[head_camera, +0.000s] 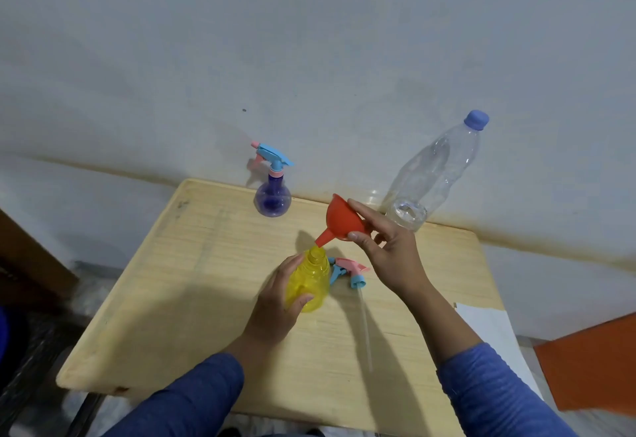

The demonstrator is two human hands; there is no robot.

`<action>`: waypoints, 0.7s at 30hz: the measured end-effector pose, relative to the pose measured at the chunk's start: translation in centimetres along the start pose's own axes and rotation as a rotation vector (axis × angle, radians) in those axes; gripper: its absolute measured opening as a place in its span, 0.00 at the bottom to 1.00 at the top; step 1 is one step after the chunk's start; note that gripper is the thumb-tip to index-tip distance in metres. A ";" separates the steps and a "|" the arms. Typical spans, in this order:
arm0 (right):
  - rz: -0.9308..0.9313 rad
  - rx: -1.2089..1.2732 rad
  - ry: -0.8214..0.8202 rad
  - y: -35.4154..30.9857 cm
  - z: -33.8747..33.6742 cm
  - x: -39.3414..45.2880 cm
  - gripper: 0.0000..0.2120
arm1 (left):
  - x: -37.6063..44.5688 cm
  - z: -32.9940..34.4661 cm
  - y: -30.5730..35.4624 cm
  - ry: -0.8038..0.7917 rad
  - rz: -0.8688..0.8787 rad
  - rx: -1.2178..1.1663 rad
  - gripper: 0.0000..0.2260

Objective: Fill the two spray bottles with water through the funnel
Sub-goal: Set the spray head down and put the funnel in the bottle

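Toward the far edge of the desk [192, 299], left of the middle, the purple spray bottle [272, 203] stood upright with its trigger head on, well apart from both my hands. Nearer me, around the middle of the desk, my left hand [275, 302] had its fingers [302, 300] curled round the yellow spray bottle [311, 285], which stood upright with its neck open. Just right of it its removed spray head [349, 273] lay flat, dip tube pointing toward the near edge. My right hand [389, 250] pinched the red funnel [342, 221] by its bowl, thumb below and fingers on the rim. The funnel was tilted, its spout pointing down and left, the tip just above the yellow neck. I judged it needed righting before seating. The capped water bottle [433, 175] stood at the far right edge.
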State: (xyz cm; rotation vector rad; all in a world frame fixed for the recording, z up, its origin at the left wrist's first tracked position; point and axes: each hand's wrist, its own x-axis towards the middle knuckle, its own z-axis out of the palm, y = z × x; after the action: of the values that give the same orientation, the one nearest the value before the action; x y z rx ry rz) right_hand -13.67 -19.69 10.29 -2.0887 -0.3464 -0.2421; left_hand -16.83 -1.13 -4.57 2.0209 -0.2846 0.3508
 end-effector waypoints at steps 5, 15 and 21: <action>-0.062 -0.073 -0.063 -0.1 0.5 -0.6 0.26 | -0.1 0.0 -0.2 -0.005 0.005 0.001 0.30; -0.177 -0.087 -0.134 0.7 1.2 -0.6 0.17 | -0.1 0.1 -0.2 -0.009 0.012 0.004 0.32; -0.241 -0.101 -0.162 0.5 1.4 -0.7 0.16 | -0.1 0.1 -0.1 0.002 0.017 0.007 0.31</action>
State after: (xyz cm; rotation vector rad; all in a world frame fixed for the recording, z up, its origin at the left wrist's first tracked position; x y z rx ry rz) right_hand -14.15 -18.89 8.94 -2.1708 -0.6987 -0.2370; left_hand -16.91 -1.17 -4.74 2.0256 -0.3002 0.3652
